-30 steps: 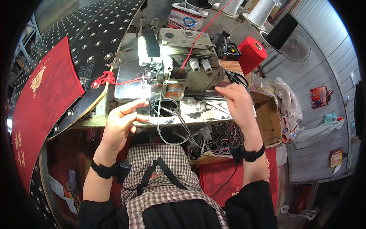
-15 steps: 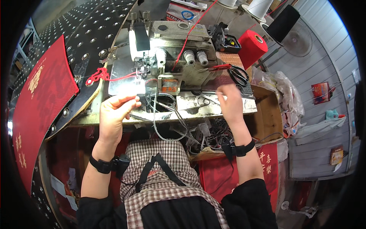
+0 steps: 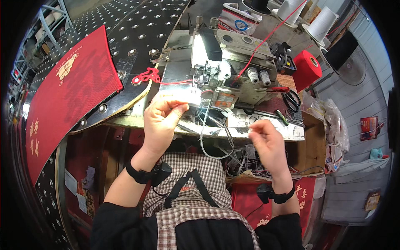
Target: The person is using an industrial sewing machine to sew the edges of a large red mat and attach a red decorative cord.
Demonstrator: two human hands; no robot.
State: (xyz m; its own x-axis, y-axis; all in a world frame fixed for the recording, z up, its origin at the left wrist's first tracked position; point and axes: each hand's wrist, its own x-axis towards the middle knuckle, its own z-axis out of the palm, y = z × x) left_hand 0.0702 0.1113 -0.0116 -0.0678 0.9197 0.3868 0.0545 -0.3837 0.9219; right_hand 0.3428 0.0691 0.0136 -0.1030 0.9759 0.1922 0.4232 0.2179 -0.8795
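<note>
A grey cable loop (image 3: 201,139) hangs between your left hand (image 3: 161,118), thumb and forefinger pinched before the sewing machine (image 3: 246,56), and your right (image 3: 268,143), curled, closure unclear, near the bench (image 3: 293,132) edge; cannot tell if either grips anything. A gold-lettered red panel (image 3: 77,98) covers part of your black studded table (image 3: 166,14).

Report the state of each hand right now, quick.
Left hand: closed in a pinch; whether it holds anything fine cannot be told.
Right hand: loosely curled; whether closed on anything cannot be told.
</note>
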